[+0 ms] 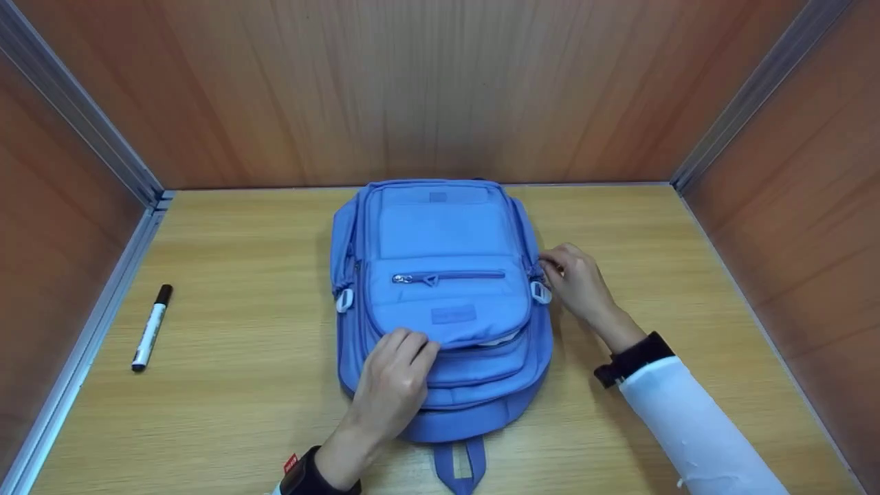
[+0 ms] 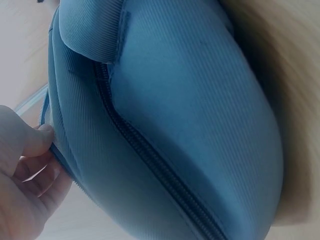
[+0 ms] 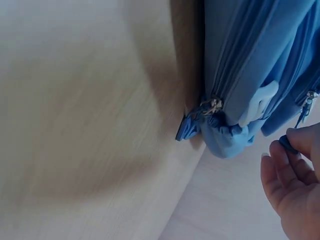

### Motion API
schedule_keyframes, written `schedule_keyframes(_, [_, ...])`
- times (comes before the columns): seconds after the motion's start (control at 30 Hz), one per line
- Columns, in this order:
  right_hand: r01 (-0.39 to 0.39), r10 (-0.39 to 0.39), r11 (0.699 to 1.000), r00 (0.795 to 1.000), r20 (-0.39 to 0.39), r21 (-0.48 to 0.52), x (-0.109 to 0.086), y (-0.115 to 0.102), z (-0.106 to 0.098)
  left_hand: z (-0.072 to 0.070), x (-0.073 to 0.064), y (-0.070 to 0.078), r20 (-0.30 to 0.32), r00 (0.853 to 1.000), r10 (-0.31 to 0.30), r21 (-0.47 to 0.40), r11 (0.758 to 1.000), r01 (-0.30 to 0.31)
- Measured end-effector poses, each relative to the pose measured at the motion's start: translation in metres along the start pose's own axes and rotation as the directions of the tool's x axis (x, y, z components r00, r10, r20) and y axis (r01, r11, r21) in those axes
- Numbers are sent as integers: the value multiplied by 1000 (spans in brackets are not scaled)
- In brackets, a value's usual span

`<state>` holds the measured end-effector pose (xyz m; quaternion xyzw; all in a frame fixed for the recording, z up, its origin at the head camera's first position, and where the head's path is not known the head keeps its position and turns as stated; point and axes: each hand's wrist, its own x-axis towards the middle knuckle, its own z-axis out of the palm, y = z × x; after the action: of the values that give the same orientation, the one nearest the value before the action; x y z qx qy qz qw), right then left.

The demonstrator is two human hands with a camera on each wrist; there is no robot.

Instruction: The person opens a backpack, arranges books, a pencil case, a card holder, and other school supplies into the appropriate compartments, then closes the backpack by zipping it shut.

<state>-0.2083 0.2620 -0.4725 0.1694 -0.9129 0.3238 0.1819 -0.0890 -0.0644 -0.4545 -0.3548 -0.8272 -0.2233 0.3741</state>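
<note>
A blue backpack (image 1: 447,234) lies on its back on the table, its top loop (image 1: 474,462) toward me. My left hand (image 1: 395,378) is at the near edge of its front pocket. The left wrist view shows thumb and fingers pinching the pocket's zippered edge (image 2: 62,162). At the backpack's right side is my right hand (image 1: 581,285). In the right wrist view it pinches a zipper pull (image 3: 287,144) hanging from a metal slider (image 3: 310,95). The front pocket gapes at its near right, where something whitish (image 1: 500,339) shows inside; I cannot tell what it is.
A white marker (image 1: 149,335) with a black cap lies on the table (image 1: 240,385) to the left. Wood panels (image 1: 426,89) with metal edge strips stand at the back and both sides. White side buckles (image 1: 541,293) sit on the backpack.
</note>
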Motion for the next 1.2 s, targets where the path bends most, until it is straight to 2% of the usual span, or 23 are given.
schedule_keyframes(0.13, [-37,37,999,999,-10,0,11,5,0,2,1,1,-2,1000,-5,2,1000,5])
schedule_keyframes(0.23, [-32,32,999,999,-26,-8,12,7,1,3,2,1,6,1000,-12,-12,1000,12])
schedule_keyframes(0.37, [33,-34,999,996,-80,-26,3,0,1,3,5,0,-2,1000,-22,-24,999,22])
schedule_keyframes(0.47, [108,-107,994,987,-118,0,-7,-18,1,2,10,-2,-30,999,-26,-23,999,25])
schedule_keyframes(0.57, [220,-211,974,967,-144,54,-18,-40,0,0,17,-5,-54,998,-27,-8,1000,27])
schedule_keyframes(0.63, [317,-301,944,941,-155,95,-24,-54,1,-2,23,-8,-74,997,-30,7,1000,30])
schedule_keyframes(0.77, [503,-482,858,859,-173,105,-31,-75,2,-5,37,-15,-106,994,-41,42,998,45])
schedule_keyframes(0.87, [575,-564,817,810,-161,32,-29,-85,4,-7,47,-21,-132,991,-37,55,997,44])
schedule_keyframes(0.93, [581,-574,814,803,-159,-3,-26,-90,6,-9,52,-25,-138,990,-30,61,997,39])
schedule_keyframes(1.03, [569,-561,822,805,-194,-17,-21,-94,7,-12,57,-30,-129,992,-14,58,998,21])
schedule_keyframes(1.2, [515,-498,857,817,-292,-22,-17,-96,7,-17,49,-39,-96,994,-45,37,998,49])
